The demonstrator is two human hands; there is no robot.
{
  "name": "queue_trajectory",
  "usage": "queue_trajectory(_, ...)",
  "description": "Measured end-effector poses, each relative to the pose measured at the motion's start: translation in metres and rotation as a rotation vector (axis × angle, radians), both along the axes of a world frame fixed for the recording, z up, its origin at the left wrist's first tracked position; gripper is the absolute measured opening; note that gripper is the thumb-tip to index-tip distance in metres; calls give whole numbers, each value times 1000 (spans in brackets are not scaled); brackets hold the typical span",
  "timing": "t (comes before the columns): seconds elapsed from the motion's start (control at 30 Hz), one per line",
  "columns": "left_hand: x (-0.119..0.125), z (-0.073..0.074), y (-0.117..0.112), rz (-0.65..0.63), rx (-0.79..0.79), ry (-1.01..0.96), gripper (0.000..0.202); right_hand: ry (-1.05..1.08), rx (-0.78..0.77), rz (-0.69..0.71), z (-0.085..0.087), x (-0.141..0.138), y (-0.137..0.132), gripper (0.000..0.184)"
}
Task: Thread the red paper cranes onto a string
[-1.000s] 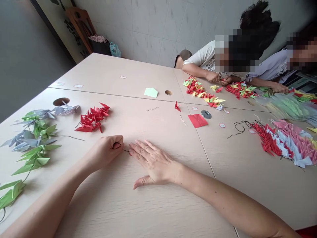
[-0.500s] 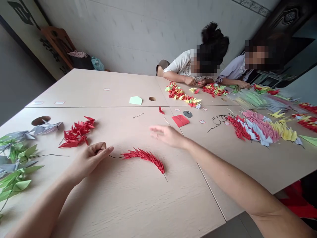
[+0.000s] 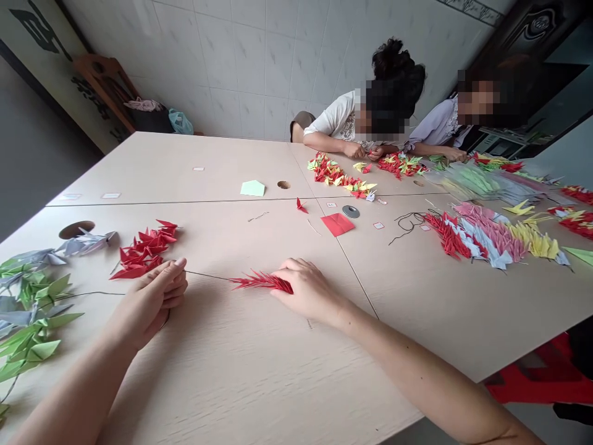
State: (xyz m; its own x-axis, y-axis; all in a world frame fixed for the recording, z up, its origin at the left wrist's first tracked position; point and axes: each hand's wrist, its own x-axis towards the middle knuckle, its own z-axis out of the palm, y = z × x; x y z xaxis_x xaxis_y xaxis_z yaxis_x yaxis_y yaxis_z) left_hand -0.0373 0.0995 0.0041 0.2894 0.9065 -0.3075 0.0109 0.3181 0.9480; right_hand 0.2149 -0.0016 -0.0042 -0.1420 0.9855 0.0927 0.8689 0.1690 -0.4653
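My left hand (image 3: 160, 290) is closed on a dark string (image 3: 208, 275) that stretches right, drawn fairly straight just over the table. That string runs into a strand of red folded paper cranes (image 3: 254, 280), packed tightly together. Fingers of my right hand (image 3: 303, 290) wrap over the strand's right part and hide it; a bit of string end shows below the hand. Just behind my left hand lies a loose pile of red paper cranes (image 3: 144, 248). Green and grey-blue paper cranes (image 3: 34, 315) on string lie to the left of it.
Two people sit across the table (image 3: 259, 371), hands among colourful cranes (image 3: 340, 176). Midtable are a red paper square (image 3: 338, 224), a metal disc (image 3: 351, 211), a single red crane (image 3: 301, 205) and a pale green paper (image 3: 252, 188). Strung cranes (image 3: 495, 238) and clear plastic bags (image 3: 486, 185) lie right.
My right hand has come down and closed over the red crane strand. My left hand has moved slightly left, and the string between them has straightened.
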Motion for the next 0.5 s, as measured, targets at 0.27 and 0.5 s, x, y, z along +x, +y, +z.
queue_trajectory(0.27,1,-2,1,-26,18,50,49,96,-208,53,16,30,-11,85)
queue_trajectory(0.5,1,-4,2,-21,12,30,48,165,-251,-96,14,39,-17,46)
